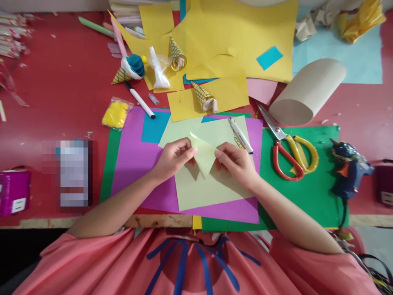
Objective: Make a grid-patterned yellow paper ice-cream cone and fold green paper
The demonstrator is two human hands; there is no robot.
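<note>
Your left hand (175, 159), right hand (236, 160) pinch small pale paper (204, 156), left of scissors (278, 132). Likely light, bendy; hold side corners.

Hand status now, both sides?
Left hand: closed, pinching the small pale paper by its left side.
Right hand: closed, pinching the same piece at its right corner.

Left of the scissors (278, 133), the left hand (175, 157) and right hand (236, 159) partly hide the held paper (203, 155); farther left, an object (76, 176) is pixelated; far right, a purple case (384, 180) is cropped.
</note>
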